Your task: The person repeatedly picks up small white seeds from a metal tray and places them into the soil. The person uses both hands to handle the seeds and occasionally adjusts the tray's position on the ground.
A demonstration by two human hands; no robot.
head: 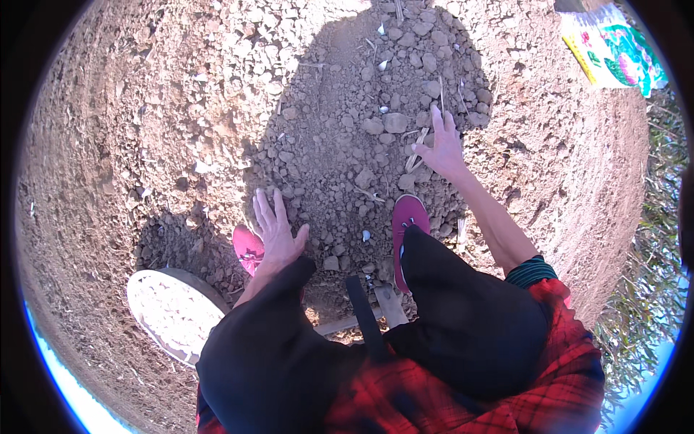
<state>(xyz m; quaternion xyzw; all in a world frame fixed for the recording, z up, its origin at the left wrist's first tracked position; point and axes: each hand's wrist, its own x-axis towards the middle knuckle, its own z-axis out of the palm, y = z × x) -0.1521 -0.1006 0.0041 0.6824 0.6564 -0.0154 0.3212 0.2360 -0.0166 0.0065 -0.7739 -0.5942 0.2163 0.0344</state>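
Note:
My left hand (pixel 277 233) is spread over the soil beside the pink shoe (pixel 248 248) on my left foot, holding nothing. My right hand (pixel 443 149) reaches farther forward with its fingers apart, above clods and beside a dry stalk (pixel 416 152). What look like white garlic cloves lie in a rough line on the crumbly soil: one clove (pixel 384 109) left of my right hand, another clove (pixel 383 65) farther off, and a clove (pixel 366 235) between my feet. A round container (pixel 176 314) full of pale pieces, washed out by sunlight, stands at the lower left.
The second pink shoe (pixel 410 211) stands below my right hand. Wooden bars (pixel 391 306) and a dark strap (pixel 364 312) show between my legs. A colourful printed plastic sack (pixel 615 51) lies at the upper right. Leafy plants (pixel 656 228) border the soil at the right.

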